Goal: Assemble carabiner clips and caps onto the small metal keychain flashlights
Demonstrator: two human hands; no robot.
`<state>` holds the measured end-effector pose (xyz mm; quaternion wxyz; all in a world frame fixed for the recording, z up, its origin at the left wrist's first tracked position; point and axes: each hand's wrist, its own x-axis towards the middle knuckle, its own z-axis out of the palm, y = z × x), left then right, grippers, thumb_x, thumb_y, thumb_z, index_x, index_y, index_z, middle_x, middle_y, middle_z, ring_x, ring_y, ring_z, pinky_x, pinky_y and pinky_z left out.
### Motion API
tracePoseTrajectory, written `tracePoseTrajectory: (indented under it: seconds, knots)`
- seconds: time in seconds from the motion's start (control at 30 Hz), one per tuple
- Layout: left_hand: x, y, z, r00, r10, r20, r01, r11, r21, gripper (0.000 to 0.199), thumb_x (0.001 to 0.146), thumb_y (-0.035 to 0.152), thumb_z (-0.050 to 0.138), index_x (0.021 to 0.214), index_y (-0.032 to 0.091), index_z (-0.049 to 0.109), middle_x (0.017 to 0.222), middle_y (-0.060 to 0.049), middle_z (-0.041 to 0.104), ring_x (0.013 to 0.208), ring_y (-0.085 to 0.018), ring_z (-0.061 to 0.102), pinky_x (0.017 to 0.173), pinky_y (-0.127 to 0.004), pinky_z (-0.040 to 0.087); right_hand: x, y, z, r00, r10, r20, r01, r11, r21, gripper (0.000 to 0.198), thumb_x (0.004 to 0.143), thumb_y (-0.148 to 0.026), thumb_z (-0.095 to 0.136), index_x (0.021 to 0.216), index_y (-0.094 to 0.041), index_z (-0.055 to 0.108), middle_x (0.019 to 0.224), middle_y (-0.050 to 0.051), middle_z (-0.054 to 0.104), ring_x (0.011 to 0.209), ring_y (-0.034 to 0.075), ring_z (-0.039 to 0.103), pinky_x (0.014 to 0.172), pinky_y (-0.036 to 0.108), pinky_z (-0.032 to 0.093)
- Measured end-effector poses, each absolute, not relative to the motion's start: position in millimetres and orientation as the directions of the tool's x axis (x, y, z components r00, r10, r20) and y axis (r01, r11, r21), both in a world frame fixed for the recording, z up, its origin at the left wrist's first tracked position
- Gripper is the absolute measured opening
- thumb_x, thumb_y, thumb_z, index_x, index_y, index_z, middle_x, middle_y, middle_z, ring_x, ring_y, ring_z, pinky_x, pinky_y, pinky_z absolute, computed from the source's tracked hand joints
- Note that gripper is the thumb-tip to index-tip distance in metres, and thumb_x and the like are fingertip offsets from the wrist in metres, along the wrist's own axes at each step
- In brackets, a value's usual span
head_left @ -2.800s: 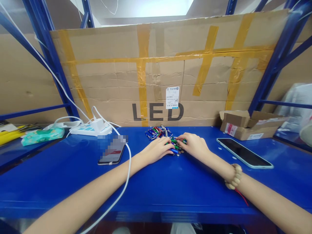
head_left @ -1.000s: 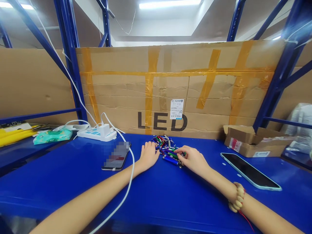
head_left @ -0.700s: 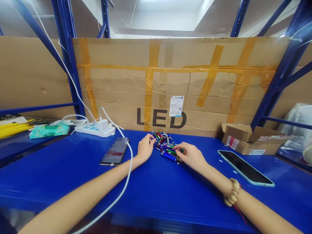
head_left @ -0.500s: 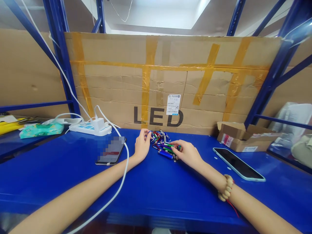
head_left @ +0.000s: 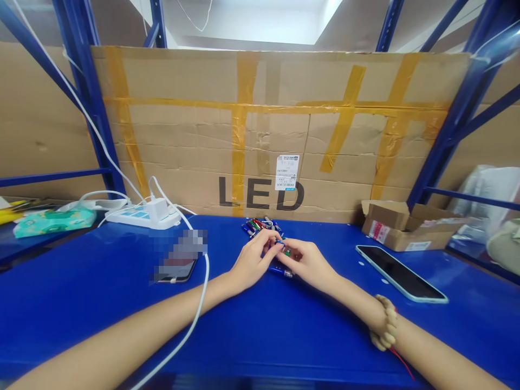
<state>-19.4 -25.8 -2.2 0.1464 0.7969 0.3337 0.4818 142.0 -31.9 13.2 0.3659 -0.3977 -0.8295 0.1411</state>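
Observation:
My left hand (head_left: 255, 257) and my right hand (head_left: 311, 262) meet over a pile of small shiny metal tubes (head_left: 255, 225) in red, blue, green and silver. Pinched at the fingertips of my left hand is a small blue metal piece (head_left: 280, 242). The fingers of my right hand close around a small green metal tube (head_left: 287, 252), mostly covered by them. Just below the fingers a blue tube with a silver end (head_left: 281, 271) lies on the blue table (head_left: 260, 330). The hands hide much of the pile.
A white charging cable (head_left: 199, 309) crosses over my left forearm, near a phone (head_left: 177, 271). A white power strip (head_left: 140, 218) stands at the back left. To the right lie another phone (head_left: 400, 273) and an open cardboard box (head_left: 400, 241). A tall cardboard sheet (head_left: 182, 146) stands behind.
My left hand has moved right and nearer, from the pile's left side to my right hand. My right fingers have drawn in to meet it. The camera has shifted slightly.

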Motion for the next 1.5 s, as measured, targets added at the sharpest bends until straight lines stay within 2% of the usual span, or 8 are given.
tracePoseTrajectory:
  seconds: [0.13,0.27,0.43,0.57,0.67,0.83,1.13,1.5]
  knots:
    - [-19.6,-21.5,-2.8,0.300,0.728,0.617,0.460,-0.676,0.575,0.027,0.087,0.039,0.042,0.107,0.021,0.046,0.097,-0.003,0.054,0.086,-0.015,0.052,0.078,-0.027,0.043,143.7,-29.0,10.2,-0.328,0.849,0.413,0.380,0.519,-0.766,0.028,0.081,-0.043,0.051,0.073,-0.017,0.056,0.057,-0.003,0.054,0.042,0.008,0.047,0.043,0.021,0.041]
    - [-18.6,-18.1,-2.6,0.406,0.742,0.533,0.577,-0.661,0.480,0.032,0.091,0.042,0.030,0.085,0.019,0.052,0.090,-0.003,0.052,0.090,-0.017,0.049,0.086,-0.032,0.040,145.1,-26.1,8.9,-0.277,0.888,0.366,0.211,0.428,-0.879,0.033,0.079,-0.049,0.052,0.083,-0.017,0.058,0.055,-0.004,0.053,0.040,0.007,0.048,0.038,0.019,0.041]
    - [-16.2,-21.2,-3.0,0.476,0.709,0.520,0.656,-0.680,0.327,0.028,0.088,0.044,0.039,0.092,0.019,0.050,0.093,-0.005,0.052,0.090,-0.019,0.048,0.085,-0.036,0.040,144.6,-23.4,10.3,-0.229,0.915,0.333,0.129,0.368,-0.921,0.037,0.074,-0.050,0.058,0.089,-0.016,0.061,0.058,-0.003,0.056,0.039,0.005,0.047,0.036,0.017,0.037]
    - [-18.2,-26.0,-2.3,0.407,0.620,0.671,0.607,-0.732,0.309,0.044,0.078,0.046,0.054,0.111,0.020,0.043,0.109,-0.009,0.051,0.103,-0.023,0.047,0.089,-0.037,0.038,146.9,-20.0,10.9,-0.114,0.945,0.306,0.055,0.313,-0.948,0.041,0.073,-0.053,0.056,0.092,-0.017,0.063,0.072,0.001,0.061,0.041,0.005,0.049,0.035,0.017,0.037]
    - [-21.4,-28.6,0.3,0.467,0.468,0.750,0.578,-0.804,0.142,0.037,0.075,0.045,0.056,0.099,0.018,0.050,0.104,-0.010,0.053,0.100,-0.023,0.049,0.087,-0.036,0.038,151.9,-16.3,11.0,0.038,0.930,0.365,-0.018,0.366,-0.930,0.045,0.075,-0.054,0.053,0.097,-0.017,0.062,0.076,0.002,0.060,0.044,0.005,0.049,0.035,0.017,0.037]
    - [-22.0,-30.1,4.8,0.802,0.311,0.509,0.426,-0.896,-0.125,0.021,0.076,0.038,0.050,0.079,0.017,0.056,0.087,-0.007,0.056,0.078,-0.018,0.053,0.073,-0.030,0.041,157.8,-14.1,13.0,0.253,0.820,0.513,-0.013,0.533,-0.846,0.043,0.081,-0.050,0.047,0.107,-0.018,0.057,0.078,0.001,0.057,0.043,0.004,0.047,0.035,0.016,0.035]
    - [-24.3,-23.2,1.2,0.774,0.457,0.437,0.511,-0.860,-0.006,0.013,0.073,0.030,0.055,0.080,0.019,0.057,0.090,-0.005,0.055,0.080,-0.018,0.053,0.075,-0.028,0.042,147.7,-28.1,16.9,0.170,0.768,0.617,0.216,0.582,-0.784,0.038,0.085,-0.046,0.044,0.108,-0.019,0.056,0.078,0.002,0.058,0.045,0.005,0.046,0.035,0.016,0.037]
    - [-23.2,-17.7,-4.0,0.615,0.635,0.467,0.662,-0.738,0.131,0.024,0.083,0.034,0.051,0.101,0.019,0.051,0.103,-0.007,0.057,0.098,-0.022,0.052,0.088,-0.036,0.041,149.1,-21.1,12.5,0.117,0.795,0.595,0.197,0.569,-0.799,0.042,0.079,-0.045,0.054,0.113,-0.019,0.056,0.100,0.008,0.063,0.047,0.006,0.048,0.035,0.018,0.037]
